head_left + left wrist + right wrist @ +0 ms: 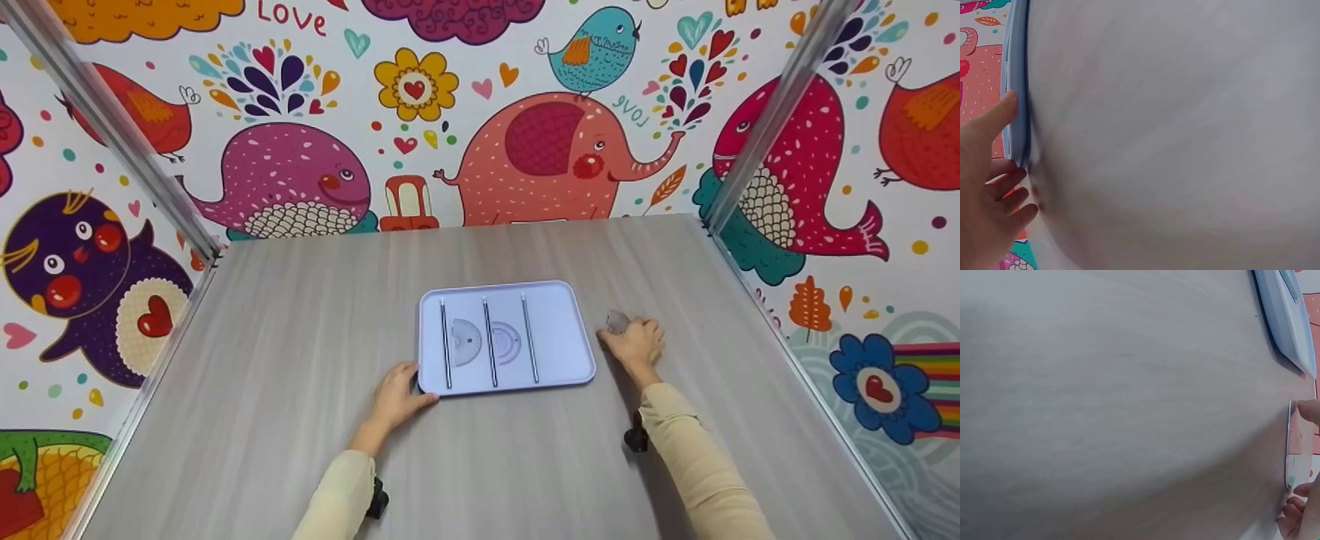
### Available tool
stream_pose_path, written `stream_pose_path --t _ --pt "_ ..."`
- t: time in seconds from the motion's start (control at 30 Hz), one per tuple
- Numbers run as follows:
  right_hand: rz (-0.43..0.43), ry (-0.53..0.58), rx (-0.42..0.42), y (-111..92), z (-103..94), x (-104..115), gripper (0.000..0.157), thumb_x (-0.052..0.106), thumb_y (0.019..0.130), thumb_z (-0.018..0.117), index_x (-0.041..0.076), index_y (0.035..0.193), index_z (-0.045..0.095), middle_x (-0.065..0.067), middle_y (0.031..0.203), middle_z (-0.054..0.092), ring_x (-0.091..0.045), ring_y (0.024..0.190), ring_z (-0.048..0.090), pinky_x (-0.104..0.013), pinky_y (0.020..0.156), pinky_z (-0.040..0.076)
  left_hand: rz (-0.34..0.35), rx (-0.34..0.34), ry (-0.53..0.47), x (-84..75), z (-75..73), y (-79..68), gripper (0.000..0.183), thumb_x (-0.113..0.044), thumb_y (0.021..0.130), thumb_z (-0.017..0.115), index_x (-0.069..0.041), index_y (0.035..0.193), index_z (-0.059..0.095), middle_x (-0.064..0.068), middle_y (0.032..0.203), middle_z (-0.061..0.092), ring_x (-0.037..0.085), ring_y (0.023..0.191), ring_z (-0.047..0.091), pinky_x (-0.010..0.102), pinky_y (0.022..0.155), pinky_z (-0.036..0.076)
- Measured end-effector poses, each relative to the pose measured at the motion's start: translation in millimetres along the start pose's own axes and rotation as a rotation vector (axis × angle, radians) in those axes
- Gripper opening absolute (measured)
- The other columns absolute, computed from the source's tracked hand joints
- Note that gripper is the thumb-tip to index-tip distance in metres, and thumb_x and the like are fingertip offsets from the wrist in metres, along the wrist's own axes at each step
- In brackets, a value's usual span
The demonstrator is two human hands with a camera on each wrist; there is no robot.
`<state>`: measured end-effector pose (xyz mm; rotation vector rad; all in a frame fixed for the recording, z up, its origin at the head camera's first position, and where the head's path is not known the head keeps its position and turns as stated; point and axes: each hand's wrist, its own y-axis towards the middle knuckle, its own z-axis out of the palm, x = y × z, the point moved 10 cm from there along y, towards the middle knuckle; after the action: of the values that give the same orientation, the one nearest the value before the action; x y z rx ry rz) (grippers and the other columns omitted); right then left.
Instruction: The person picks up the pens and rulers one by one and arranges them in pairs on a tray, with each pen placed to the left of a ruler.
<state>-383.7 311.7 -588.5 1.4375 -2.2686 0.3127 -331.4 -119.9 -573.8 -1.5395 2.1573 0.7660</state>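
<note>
A pale lavender tray (561, 330) lies on the table. My left hand (395, 395) grips its near left corner, thumb over the rim and fingers along the outer side. Three slim pencils (530, 337) lie lengthwise in it, spaced apart. One clear protractor (466, 343) sits between the left and middle pencils, another protractor (506, 343) between the middle and right ones. To the right of the tray, my right hand (637, 343) holds a clear protractor (617, 322) between thumb and fingers. Its straight edge shows close to the tabletop in the right wrist view.
The wood-grain table (300, 315) reaches back to a wall (420, 165) printed with cartoon animals. Metal posts (142, 157) stand at its back corners, and rails run along both sides.
</note>
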Motion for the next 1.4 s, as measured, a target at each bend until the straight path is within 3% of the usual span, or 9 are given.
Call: stream_pose_path --t 0.37,0.53,0.77,0.9,1.03,1.2,1.4 --pt "0.066 0.023 0.095 5 -4.5 -9 0.062 0.040 0.066 0.070 -0.009 0.102 0.055 -0.031 0.108 0.047 -0.045 0.105 0.042 -0.054 0.087 0.038 0.002 0.001 -0.005 -0.5 0.2 0.4 0.062 -0.025 0.065 0.079 0.011 0.110 0.057 0.025 0.108 0.057 0.039 0.102 0.053 0.048 0.090 0.043" --pt "0.076 0.057 0.144 5 -2.8 -8 0.059 0.035 0.065 0.072 -0.006 0.104 0.054 -0.029 0.107 0.053 -0.043 0.102 0.048 -0.052 0.083 0.041 -0.005 0.009 0.011 1.3 -0.2 -0.4 0.061 -0.025 0.065 0.079 0.011 0.109 0.058 0.024 0.107 0.058 0.038 0.101 0.054 0.048 0.090 0.043" --pt "0.077 0.175 0.201 2 -3.1 -7 0.051 0.018 0.068 0.069 -0.007 0.106 0.048 -0.028 0.105 0.056 -0.038 0.093 0.054 -0.046 0.078 0.045 0.005 0.003 -0.013 1.1 0.3 -1.9 0.063 -0.024 0.064 0.079 0.013 0.111 0.056 0.027 0.108 0.057 0.040 0.102 0.053 0.050 0.090 0.042" --pt "0.071 0.294 0.234 2 -2.3 -7 0.045 0.008 0.068 0.068 -0.012 0.105 0.049 -0.028 0.102 0.056 -0.033 0.085 0.054 -0.035 0.068 0.048 0.001 0.008 -0.020 1.2 1.5 -1.8 0.063 -0.025 0.065 0.079 0.012 0.112 0.056 0.027 0.109 0.056 0.040 0.103 0.052 0.050 0.091 0.041" --pt "0.124 0.445 0.315 0 3.3 -10 0.040 0.003 0.071 0.060 -0.012 0.106 0.049 -0.022 0.098 0.053 -0.022 0.074 0.053 -0.026 0.055 0.048 0.007 0.007 -0.012 0.7 1.3 -1.2 0.063 -0.025 0.065 0.078 0.012 0.111 0.056 0.027 0.109 0.056 0.041 0.103 0.052 0.050 0.092 0.041" --pt "0.189 0.566 0.377 -2 4.6 -14 0.037 0.001 0.077 0.048 -0.013 0.111 0.046 -0.012 0.088 0.050 -0.014 0.065 0.050 -0.024 0.052 0.048 0.010 0.005 -0.003 0.7 0.7 0.2 0.064 -0.024 0.065 0.078 0.013 0.111 0.056 0.027 0.109 0.056 0.041 0.103 0.052 0.050 0.092 0.041" --pt "0.212 0.631 0.410 -2 0.7 -13 0.016 -0.003 0.075 0.044 -0.004 0.091 0.048 0.000 0.065 0.043 -0.009 0.054 0.043 -0.022 0.047 0.043 0.013 0.008 0.003 -1.2 0.7 1.1 0.062 -0.024 0.065 0.078 0.013 0.110 0.056 0.026 0.108 0.057 0.040 0.103 0.052 0.048 0.092 0.041"
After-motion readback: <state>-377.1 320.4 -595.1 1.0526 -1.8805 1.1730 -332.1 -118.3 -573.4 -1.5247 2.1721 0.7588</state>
